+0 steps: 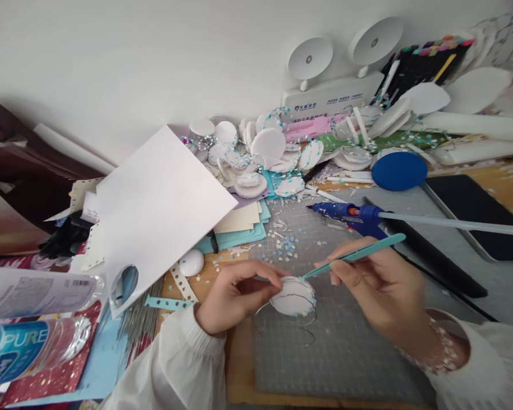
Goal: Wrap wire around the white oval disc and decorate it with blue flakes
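My left hand (243,290) pinches the left edge of a small white foam disc (291,300) wrapped with thin wire. Tiny blue and white pieces sit along the disc's edge, and a loose wire end curls below it. In my right hand (378,285) is a pair of teal tweezers (359,250), held like a pen. Their tip meets the upper edge of the disc. Beyond the disc, small blue and white star-shaped pieces (286,246) lie scattered on the grey cutting mat (325,359).
A blue glue gun (346,212) lies behind my right hand, beside a black phone (479,213) and a blue round lid (399,171). Several white discs (268,145) are heaped along the wall. At left are a white foam board (162,205) and a water bottle (34,347).
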`<control>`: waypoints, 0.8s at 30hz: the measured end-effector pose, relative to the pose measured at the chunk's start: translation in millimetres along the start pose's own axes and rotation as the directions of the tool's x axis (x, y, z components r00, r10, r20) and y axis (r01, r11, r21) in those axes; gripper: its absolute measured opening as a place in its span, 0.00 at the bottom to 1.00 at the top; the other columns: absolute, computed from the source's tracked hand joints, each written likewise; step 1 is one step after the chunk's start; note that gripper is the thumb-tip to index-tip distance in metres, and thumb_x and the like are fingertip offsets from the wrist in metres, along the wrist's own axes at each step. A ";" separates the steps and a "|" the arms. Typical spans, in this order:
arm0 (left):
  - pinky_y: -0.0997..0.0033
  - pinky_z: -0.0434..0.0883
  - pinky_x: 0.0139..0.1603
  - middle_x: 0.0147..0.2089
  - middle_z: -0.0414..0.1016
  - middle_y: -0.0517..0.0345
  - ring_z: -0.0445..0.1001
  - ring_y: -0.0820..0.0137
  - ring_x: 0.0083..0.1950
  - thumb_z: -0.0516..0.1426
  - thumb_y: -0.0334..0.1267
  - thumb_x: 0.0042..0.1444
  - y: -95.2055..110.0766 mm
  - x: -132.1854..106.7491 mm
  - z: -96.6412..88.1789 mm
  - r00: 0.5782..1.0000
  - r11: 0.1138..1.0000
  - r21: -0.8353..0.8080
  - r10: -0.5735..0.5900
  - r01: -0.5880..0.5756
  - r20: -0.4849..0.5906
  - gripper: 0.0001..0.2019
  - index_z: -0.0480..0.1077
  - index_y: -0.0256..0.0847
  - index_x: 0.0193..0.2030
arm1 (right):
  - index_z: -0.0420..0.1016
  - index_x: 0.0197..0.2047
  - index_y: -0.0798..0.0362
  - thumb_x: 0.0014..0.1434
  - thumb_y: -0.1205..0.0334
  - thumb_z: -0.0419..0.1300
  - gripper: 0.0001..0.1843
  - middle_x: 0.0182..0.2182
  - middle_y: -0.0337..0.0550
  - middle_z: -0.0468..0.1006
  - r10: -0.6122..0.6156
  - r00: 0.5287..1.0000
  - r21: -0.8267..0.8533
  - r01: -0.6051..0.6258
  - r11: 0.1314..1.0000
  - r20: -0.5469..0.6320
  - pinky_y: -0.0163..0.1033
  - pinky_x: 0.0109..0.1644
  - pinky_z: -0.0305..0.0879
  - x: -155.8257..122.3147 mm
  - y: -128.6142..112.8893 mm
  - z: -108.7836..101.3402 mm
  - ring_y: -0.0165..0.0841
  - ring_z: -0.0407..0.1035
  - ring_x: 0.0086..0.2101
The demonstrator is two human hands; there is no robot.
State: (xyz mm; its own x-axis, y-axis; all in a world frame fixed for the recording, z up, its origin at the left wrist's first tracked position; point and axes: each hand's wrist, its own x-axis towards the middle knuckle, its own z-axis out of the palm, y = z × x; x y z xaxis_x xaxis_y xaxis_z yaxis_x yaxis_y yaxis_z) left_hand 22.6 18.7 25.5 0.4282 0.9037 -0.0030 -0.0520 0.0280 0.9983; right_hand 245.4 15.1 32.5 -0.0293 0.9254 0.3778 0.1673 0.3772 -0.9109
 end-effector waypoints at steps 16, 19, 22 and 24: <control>0.71 0.75 0.43 0.45 0.82 0.43 0.80 0.65 0.46 0.63 0.30 0.57 -1.0 -0.2 0.3 1.000 0.999 -0.029 -0.022 0.022 0.006 0.02 0.76 0.34 0.34 | 0.74 0.35 0.48 0.61 0.67 0.59 0.05 0.25 0.38 0.73 -0.088 0.996 -0.081 0.090 0.993 0.030 0.35 0.24 0.67 1.4 -2.5 2.7 0.30 0.70 0.25; 0.71 0.75 0.41 0.45 0.82 0.43 0.80 0.65 0.46 0.63 0.32 0.57 -1.4 -0.2 0.4 0.999 0.999 -0.035 -0.033 0.034 0.010 0.03 0.76 0.34 0.34 | 0.74 0.36 0.47 0.61 0.67 0.60 0.04 0.26 0.38 0.74 -0.091 0.996 -0.086 0.093 0.992 0.023 0.36 0.24 0.67 1.4 -3.1 2.5 0.30 0.70 0.25; 0.72 0.75 0.42 0.45 0.82 0.44 0.80 0.66 0.45 0.63 0.32 0.56 -1.5 0.0 0.7 1.000 0.999 -0.032 -0.022 0.022 0.011 0.02 0.76 0.34 0.34 | 0.73 0.37 0.46 0.60 0.68 0.60 0.06 0.26 0.38 0.74 -0.119 0.992 -0.100 0.121 0.988 0.029 0.36 0.26 0.68 1.5 -2.8 2.5 0.31 0.70 0.26; 0.72 0.75 0.42 0.44 0.82 0.44 0.80 0.65 0.45 0.63 0.31 0.57 -1.3 0.0 0.9 1.000 1.000 -0.023 -0.017 0.017 0.007 0.02 0.77 0.34 0.34 | 0.73 0.38 0.46 0.60 0.70 0.59 0.07 0.27 0.38 0.75 -0.136 0.990 -0.111 0.140 0.984 0.046 0.37 0.29 0.69 1.2 -2.0 2.1 0.31 0.71 0.28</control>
State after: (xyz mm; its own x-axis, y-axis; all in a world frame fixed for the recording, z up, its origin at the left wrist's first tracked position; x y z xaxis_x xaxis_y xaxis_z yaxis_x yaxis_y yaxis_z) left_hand 23.5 18.3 24.2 0.4349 0.9003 -0.0194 -0.0653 0.0530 0.9965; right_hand 242.9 15.5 34.4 -0.0975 0.8662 0.4901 0.2700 0.4970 -0.8247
